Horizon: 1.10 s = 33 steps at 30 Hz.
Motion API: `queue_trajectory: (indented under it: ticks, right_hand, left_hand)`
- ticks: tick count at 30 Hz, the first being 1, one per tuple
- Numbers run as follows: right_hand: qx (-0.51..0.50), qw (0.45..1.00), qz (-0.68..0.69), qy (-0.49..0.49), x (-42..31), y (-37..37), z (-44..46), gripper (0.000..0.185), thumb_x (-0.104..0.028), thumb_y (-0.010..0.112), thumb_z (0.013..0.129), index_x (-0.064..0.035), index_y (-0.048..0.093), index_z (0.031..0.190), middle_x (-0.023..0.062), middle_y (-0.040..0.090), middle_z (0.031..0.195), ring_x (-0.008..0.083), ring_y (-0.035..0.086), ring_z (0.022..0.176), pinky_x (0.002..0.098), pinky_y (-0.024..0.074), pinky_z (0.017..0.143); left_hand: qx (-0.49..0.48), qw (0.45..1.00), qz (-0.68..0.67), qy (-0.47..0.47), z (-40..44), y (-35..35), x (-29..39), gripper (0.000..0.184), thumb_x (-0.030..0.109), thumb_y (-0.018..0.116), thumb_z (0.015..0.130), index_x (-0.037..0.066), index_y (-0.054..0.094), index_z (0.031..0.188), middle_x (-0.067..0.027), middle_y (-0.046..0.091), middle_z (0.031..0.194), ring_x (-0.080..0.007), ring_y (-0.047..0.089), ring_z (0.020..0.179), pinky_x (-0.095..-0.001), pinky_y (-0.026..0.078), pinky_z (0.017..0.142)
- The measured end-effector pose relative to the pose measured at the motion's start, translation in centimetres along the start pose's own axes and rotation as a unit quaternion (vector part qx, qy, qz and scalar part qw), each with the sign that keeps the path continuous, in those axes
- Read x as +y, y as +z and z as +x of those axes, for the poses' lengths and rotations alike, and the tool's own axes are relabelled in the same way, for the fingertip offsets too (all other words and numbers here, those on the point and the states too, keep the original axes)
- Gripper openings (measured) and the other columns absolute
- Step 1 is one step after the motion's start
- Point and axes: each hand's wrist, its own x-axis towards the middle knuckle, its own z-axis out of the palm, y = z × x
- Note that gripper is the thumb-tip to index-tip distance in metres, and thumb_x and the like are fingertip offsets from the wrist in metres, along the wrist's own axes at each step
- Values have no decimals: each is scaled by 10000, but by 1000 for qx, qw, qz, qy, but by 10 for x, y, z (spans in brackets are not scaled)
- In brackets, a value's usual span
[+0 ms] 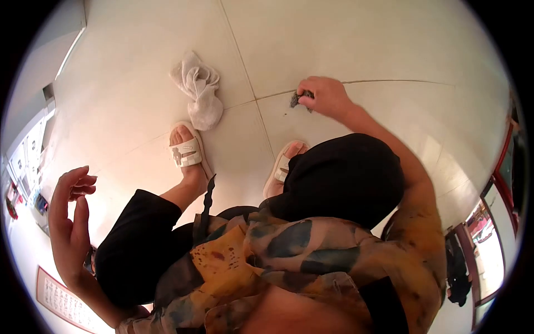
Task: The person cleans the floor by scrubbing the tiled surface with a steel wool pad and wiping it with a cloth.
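My right hand (325, 99) is closed around a dark grey, frizzy scouring pad that looks like steel wool (295, 100), low at the tiled floor (300, 44). Part of the pad is hidden under my fingers. A small dark speck lies on the tile just below it. My left hand (71, 217) is raised beside my left knee, fingers loosely bent and apart from the thumb, with nothing in it. A crumpled whitish cloth (201, 92) rests on the floor between my hands, ahead of my left foot.
My feet stand in white sandals (189, 153) on the pale tiles, crossed by dark grout lines. Black trouser legs (345, 178) are bent at the knees. A framed sheet of writing (61, 298) is at lower left, and a doorway (484, 250) at right.
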Motion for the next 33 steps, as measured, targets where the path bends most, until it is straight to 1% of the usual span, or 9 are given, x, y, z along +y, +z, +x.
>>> queue_trajectory:
  ticks: [8, 12, 16, 18, 20, 23, 27, 31, 33]
  right_hand:
    - [88, 975, -103, -175, -20, 73, -18, 45, -154, 609, 683, -166, 593, 723, 39, 509, 682, 236, 569, 662, 375, 456, 520]
    - [190, 970, -136, -71, -19, 74, -17, 93, -180, 631, 699, -148, 553, 659, 33, 486, 659, 224, 541, 612, 364, 430, 472]
    - [144, 974, -80, -153, -16, 82, -28, 108, -156, 635, 703, -137, 539, 658, 30, 511, 654, 229, 545, 599, 365, 427, 469]
    - [195, 971, -132, -51, -14, 54, -7, 118, -160, 657, 679, -135, 542, 664, 29, 514, 654, 230, 547, 591, 364, 427, 466]
    - [211, 966, -129, -73, -17, 70, -13, 135, -171, 675, 658, -134, 545, 667, 29, 510, 649, 232, 552, 596, 363, 433, 469]
    - [44, 959, -110, -258, -30, 102, -30, 111, -165, 659, 668, -133, 553, 674, 35, 507, 651, 231, 556, 598, 366, 440, 472]
    - [143, 957, -124, -220, -47, 87, 32, 73, -168, 613, 679, -144, 545, 665, 44, 511, 663, 223, 562, 612, 346, 464, 495]
    - [27, 917, -167, -361, -56, 129, 17, 71, -151, 596, 702, -129, 556, 649, 28, 519, 664, 217, 573, 634, 338, 474, 515]
    - [85, 948, -138, -273, -51, 118, 34, 85, -153, 597, 702, -126, 552, 636, 34, 520, 670, 221, 577, 651, 346, 477, 533]
  left_hand:
    - [8, 999, 40, 22, 5, 0, -3, 308, 46, 456, 901, 20, 540, 1196, -121, 624, 1007, -213, 590, 940, -327, 453, 855]
    - [10, 998, 55, 35, 3, 1, -4, 317, 29, 453, 893, 24, 545, 1196, -127, 631, 1007, -216, 602, 933, -333, 466, 852]
    - [15, 998, 57, 33, 4, 2, -2, 313, 33, 462, 890, 25, 551, 1190, -129, 632, 1012, -219, 602, 939, -332, 467, 851]
    - [21, 997, 65, 23, 3, 3, -3, 310, 33, 458, 892, 24, 553, 1187, -127, 631, 1004, -218, 600, 938, -331, 466, 853]
    - [14, 998, 58, 31, 3, 1, -1, 307, 38, 462, 893, 23, 555, 1185, -122, 630, 1000, -218, 598, 938, -332, 465, 853]
    - [15, 998, 54, 34, 2, 3, 3, 306, 37, 463, 891, 22, 557, 1182, -119, 630, 1003, -216, 597, 936, -332, 462, 854]
    - [25, 997, 65, 23, -3, 5, 7, 303, 35, 466, 891, 21, 558, 1180, -116, 629, 1005, -208, 592, 938, -325, 457, 854]
    - [50, 996, 72, 12, -13, 11, 8, 292, 39, 479, 896, 30, 561, 1176, -112, 625, 998, -202, 588, 947, -314, 458, 849]
    - [62, 996, 66, 3, -16, 13, 6, 291, 27, 486, 889, 30, 563, 1170, -105, 624, 989, -197, 588, 939, -309, 460, 838]
